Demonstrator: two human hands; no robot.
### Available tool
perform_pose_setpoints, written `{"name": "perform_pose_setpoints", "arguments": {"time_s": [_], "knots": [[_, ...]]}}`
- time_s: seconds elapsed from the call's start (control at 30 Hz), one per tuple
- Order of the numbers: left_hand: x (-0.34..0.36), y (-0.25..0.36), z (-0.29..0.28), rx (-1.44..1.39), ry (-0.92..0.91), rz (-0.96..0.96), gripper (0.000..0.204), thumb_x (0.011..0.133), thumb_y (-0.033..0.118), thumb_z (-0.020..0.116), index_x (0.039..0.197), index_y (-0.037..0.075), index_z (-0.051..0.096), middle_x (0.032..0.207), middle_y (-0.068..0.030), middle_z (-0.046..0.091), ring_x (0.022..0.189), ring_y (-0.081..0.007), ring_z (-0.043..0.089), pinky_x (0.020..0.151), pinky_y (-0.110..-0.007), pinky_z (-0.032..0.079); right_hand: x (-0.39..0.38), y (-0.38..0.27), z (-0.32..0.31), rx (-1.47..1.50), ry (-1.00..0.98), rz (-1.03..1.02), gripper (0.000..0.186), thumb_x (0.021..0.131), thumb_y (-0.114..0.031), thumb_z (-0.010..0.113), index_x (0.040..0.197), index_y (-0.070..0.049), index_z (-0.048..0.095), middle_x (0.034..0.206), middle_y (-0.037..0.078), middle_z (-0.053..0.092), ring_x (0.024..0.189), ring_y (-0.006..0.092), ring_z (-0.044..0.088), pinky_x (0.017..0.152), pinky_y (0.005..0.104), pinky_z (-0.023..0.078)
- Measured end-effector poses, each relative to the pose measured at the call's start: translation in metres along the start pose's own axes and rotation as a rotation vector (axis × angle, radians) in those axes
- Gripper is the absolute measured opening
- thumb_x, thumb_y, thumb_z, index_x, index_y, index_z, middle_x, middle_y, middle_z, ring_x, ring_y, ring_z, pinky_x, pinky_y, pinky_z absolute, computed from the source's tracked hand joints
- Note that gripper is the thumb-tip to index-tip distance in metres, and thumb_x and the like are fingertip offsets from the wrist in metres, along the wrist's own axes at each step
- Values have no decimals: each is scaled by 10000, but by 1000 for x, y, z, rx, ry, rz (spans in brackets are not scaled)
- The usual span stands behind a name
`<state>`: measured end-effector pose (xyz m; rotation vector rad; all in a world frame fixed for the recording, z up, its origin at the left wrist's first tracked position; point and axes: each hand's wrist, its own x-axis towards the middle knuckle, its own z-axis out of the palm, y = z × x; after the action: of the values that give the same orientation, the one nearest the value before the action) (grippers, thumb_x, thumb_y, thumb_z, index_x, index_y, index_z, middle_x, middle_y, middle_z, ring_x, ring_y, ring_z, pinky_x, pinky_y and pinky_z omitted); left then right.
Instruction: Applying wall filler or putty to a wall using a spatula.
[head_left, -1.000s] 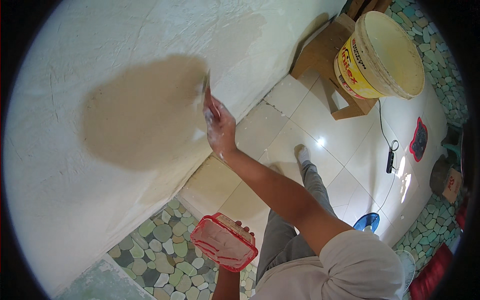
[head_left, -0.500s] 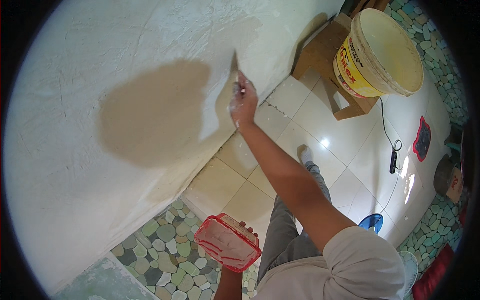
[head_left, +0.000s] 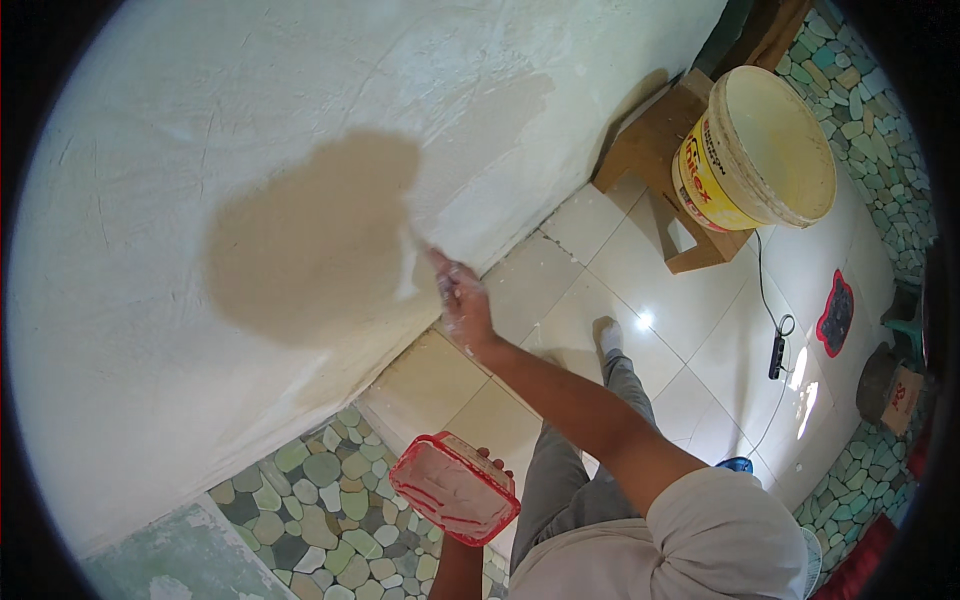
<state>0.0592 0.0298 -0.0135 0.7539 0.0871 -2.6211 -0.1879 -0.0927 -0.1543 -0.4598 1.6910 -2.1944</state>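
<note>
My right hand [head_left: 462, 300], streaked with white, grips a putty knife [head_left: 420, 237] whose motion-blurred blade is against or just in front of the off-white wall [head_left: 180, 140]; whether it touches is unclear. The blade is near the edge of a broad shadow on that wall. My left hand [head_left: 496, 466] holds a red-rimmed plastic tub [head_left: 448, 485] with pale pinkish-white paste inside and smeared red edges; its fingers curl over the far side, partly hidden by the tub.
A paint bucket [head_left: 775, 135] stands on a brown step stool [head_left: 630, 150] by the wall. On the tiled floor [head_left: 560, 310] are a black power strip [head_left: 776, 355] with cord, a red-edged dark mat [head_left: 835, 312] and a blue object [head_left: 737, 465]. Pebble-pattern flooring [head_left: 320, 500] borders the tiles.
My right hand with the knife went up and rightward, then swept back down and left. The whole view has shifted a little, with the bucket and floor now lower in it.
</note>
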Motion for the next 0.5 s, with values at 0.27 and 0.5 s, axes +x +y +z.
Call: {"name": "perform_pose_setpoints", "arguments": {"time_s": [0.27, 0.5], "knots": [[-1, -2, 0, -132, -99, -72, 770, 899, 565, 559, 1433, 41, 376, 1383, -248, 480, 1258, -439, 485, 1062, -590, 388, 69, 26, -31, 354, 478, 98, 383, 947, 38, 465, 1323, 104, 498, 1292, 93, 591, 1078, 128, 569, 968, 266, 431], [-9, 4, -6, -114, -65, -56, 717, 912, 547, 551, 1440, 93, 382, 1411, -220, 463, 1255, -434, 493, 1071, -602, 371, 42, -24, 30, 27, 377, 106, 394, 950, -14, 526, 1341, 33, 518, 1143, 90, 642, 1028, 114, 569, 911, 249, 437]]}}
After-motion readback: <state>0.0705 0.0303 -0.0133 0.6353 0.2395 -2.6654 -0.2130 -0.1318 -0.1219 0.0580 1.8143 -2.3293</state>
